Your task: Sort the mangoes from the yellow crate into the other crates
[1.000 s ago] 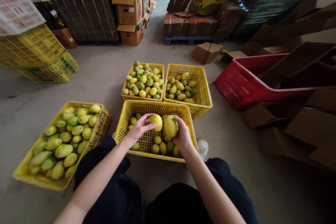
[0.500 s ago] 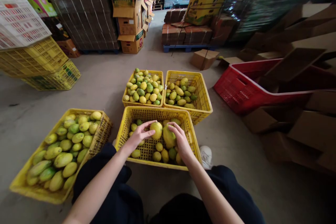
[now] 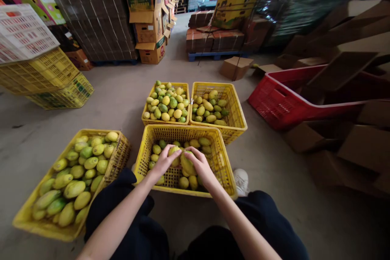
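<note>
My left hand (image 3: 164, 161) is closed around a yellow lemon (image 3: 174, 157) above the near yellow crate (image 3: 224, 162). Just beside it, my right hand (image 3: 200, 166) grips a larger, longer yellow-green lemon (image 3: 188, 165). The two fruits are close together, and the fingers partly cover both. Inside the crate, more lemons lie along the left side, at the back and at the front right. Bare slotted floor shows between these groups.
Behind stand two yellow crates, one heaped with small yellow-green lemons (image 3: 166, 105), one partly filled (image 3: 239, 109). A crate of large lemons (image 3: 73, 189) is at my left. A red crate (image 3: 268, 103) and cardboard boxes (image 3: 365, 146) stand at right; stacked crates (image 3: 61, 89) at far left.
Both hands have moved slightly left and closer together, bringing the two lemons lower and nearly touching. More lemons at the back of the near crate now show.
</note>
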Demonstrator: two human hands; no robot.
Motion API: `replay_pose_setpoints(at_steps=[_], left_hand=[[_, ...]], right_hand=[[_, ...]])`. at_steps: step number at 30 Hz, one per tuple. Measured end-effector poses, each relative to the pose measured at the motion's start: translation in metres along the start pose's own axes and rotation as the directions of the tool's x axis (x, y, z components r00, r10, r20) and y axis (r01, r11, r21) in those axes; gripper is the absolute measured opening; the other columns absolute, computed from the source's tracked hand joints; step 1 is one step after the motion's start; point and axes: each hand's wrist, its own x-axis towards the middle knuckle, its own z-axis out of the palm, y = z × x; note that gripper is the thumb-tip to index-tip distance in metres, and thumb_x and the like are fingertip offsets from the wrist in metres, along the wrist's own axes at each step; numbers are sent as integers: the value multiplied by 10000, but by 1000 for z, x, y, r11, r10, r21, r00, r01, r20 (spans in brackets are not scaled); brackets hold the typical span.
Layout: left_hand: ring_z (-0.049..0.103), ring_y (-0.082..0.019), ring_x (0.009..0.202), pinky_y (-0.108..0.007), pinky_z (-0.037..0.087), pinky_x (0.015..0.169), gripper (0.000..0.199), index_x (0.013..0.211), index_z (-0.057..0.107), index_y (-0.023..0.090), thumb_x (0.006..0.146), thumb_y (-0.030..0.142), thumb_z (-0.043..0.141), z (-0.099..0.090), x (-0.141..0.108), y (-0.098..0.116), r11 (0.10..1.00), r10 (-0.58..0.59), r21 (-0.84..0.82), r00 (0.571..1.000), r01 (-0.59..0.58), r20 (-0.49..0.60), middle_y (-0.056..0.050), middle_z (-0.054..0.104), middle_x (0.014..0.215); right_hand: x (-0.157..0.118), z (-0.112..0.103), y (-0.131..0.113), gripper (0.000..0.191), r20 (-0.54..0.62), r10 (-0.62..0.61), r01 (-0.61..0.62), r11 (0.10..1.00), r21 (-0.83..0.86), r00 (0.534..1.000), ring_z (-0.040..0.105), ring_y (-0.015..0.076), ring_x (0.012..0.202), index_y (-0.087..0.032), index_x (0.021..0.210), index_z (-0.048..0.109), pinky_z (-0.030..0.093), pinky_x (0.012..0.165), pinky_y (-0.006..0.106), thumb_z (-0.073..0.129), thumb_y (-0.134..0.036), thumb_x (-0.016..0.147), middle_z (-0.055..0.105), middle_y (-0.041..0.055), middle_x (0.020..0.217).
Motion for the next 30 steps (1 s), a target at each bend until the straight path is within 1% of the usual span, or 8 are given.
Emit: replay_pose_setpoints(at_steps=[2,4,8,14,19,23,25,30], left_hand=[[555,-147,749,-240,495,632,393,896,524,193,696,485,694,1,0,3,999,-39,-17,998,39,-40,-14,569,826],[550,-134,698,-232,495,587,375,848,507,201,695,494,685,2,0,7,994,-84,-74,996,81,-27,3,562,790],[582,-128,697,-221,504,588,301,801,548,195,694,436,692,4,-3,14,983,-102,-156,994,95,-37,7,578,810],[637,-164,559,-264,502,564,226,849,601,182,761,388,632,-2,0,9,932,-267,-265,963,248,-36,-15,642,694],[636,-157,542,-199,421,475,293,829,653,128,852,381,507,-9,7,10,822,-373,-473,927,315,-30,-56,651,580],[556,-117,412,-197,380,407,371,966,663,87,907,346,404,-10,6,17,788,-402,-503,915,355,15,-60,664,601],[567,-122,417,-203,399,406,373,1034,647,78,921,321,388,-10,4,19,775,-403,-518,915,362,38,-54,663,619],[670,-169,608,-242,520,520,317,1053,618,106,921,323,428,-9,2,19,682,-401,-643,913,349,70,-74,685,769]], right_hand=[[0,0,-1,255,14,35,-36,998,52,999,524,191,762,-204,727,613,419,703,279,607,-458,704,588,-5,707],[1,-3,-1,251,7,76,-76,991,113,997,536,201,791,-205,714,623,424,719,283,609,-456,708,601,-1,715],[6,-10,1,221,-82,119,-97,968,230,989,563,221,863,-224,697,642,434,778,298,631,-445,695,648,6,782],[4,-10,-9,247,-127,52,-45,997,61,991,557,237,911,-234,759,673,422,831,317,639,-472,705,664,12,818],[4,-4,-6,258,-108,90,-81,994,80,990,551,229,891,-222,711,656,413,795,300,633,-479,700,651,8,788],[7,-2,0,256,-63,148,-141,984,110,987,547,207,823,-220,699,647,409,740,284,638,-476,687,628,-9,725],[8,-1,1,255,-49,162,-156,980,123,986,545,205,806,-216,697,648,412,720,279,645,-471,679,625,-8,716],[8,0,1,245,-45,162,-155,978,139,986,555,223,828,-215,694,653,433,726,284,657,-459,671,640,10,734]])
